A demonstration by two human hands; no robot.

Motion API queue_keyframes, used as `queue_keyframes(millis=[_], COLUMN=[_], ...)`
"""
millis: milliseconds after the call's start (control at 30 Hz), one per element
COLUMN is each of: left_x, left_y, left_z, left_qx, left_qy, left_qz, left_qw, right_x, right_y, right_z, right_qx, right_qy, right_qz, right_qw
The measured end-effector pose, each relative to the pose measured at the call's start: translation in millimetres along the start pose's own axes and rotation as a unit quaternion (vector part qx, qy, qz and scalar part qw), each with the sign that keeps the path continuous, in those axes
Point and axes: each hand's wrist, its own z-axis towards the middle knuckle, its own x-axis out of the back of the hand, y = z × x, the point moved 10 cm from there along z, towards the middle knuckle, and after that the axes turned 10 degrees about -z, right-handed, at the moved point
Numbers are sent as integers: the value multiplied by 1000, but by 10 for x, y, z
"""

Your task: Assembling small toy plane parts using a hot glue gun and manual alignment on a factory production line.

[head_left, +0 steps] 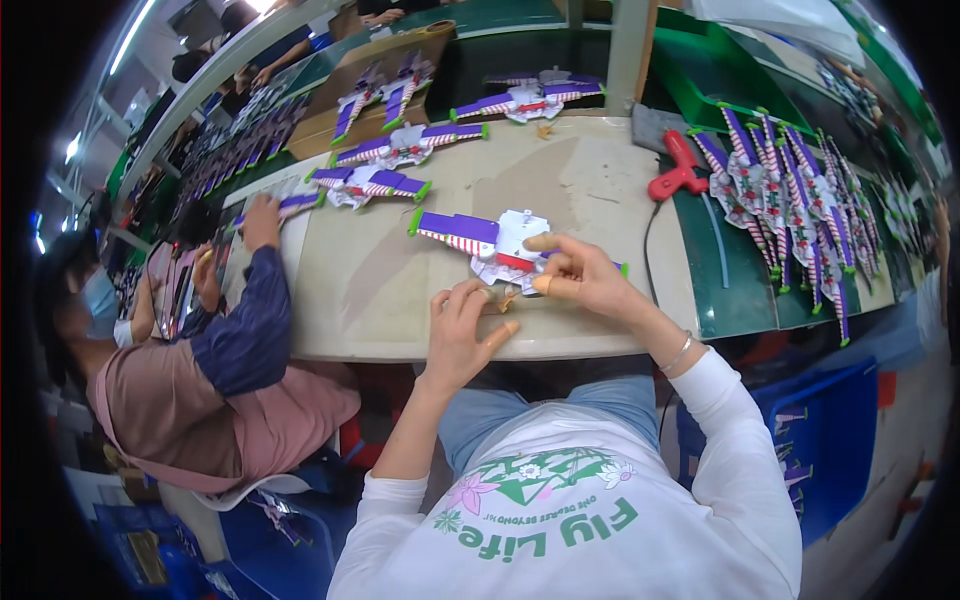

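Note:
In front of me on the table lies a toy wing assembly (pixel 455 230), purple with red-and-white stripes, green tips and a white middle with a red part. My right hand (pixel 592 282) is bent over its right side, index fingertip on the white middle and thumb at the near edge, gripping it. My left hand (pixel 463 328) rests by the near edge, fingers bent and thumb held apart, with nothing visible in it. Yellowish covers sit on several fingertips. A small tan piece (pixel 508 298) lies between the hands. The right wing is mostly hidden behind my right hand.
A red glue gun (pixel 680 168) with a cable lies right of the work. Several like assemblies (pixel 775 185) are piled at the far right; others (pixel 370 185) lie far left. A co-worker (pixel 225 370) sits at my left. Blue bins (pixel 835 440) stand below.

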Motion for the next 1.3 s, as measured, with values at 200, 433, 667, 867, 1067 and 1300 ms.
queue_keyframes(millis=[200, 433, 667, 867, 1067, 1300], left_x=[-83, -517, -539, -149, -5, 26], left_y=[-199, -363, -454, -278, -14, 26], left_z=[67, 80, 58, 130, 182, 165], left_qx=[122, 221, 214, 141, -25, -12], left_qy=[51, -28, 15, 124, 138, 167], left_qz=[-282, -525, -488, -223, -29, -2], left_qw=[950, 822, 846, 957, 990, 986], right_x=[-5, -175, -79, -104, -130, -16], right_y=[-96, -350, -57, 93, 39, -269], right_z=[-27, -107, 113, 135, 153, 129], right_qx=[-14, 84, 19, -77, -98, 49], right_qy=[122, 119, -11, -23, -62, 161], right_qz=[-240, -375, -153, -54, 23, -343], right_qw=[963, 916, 988, 995, 993, 924])
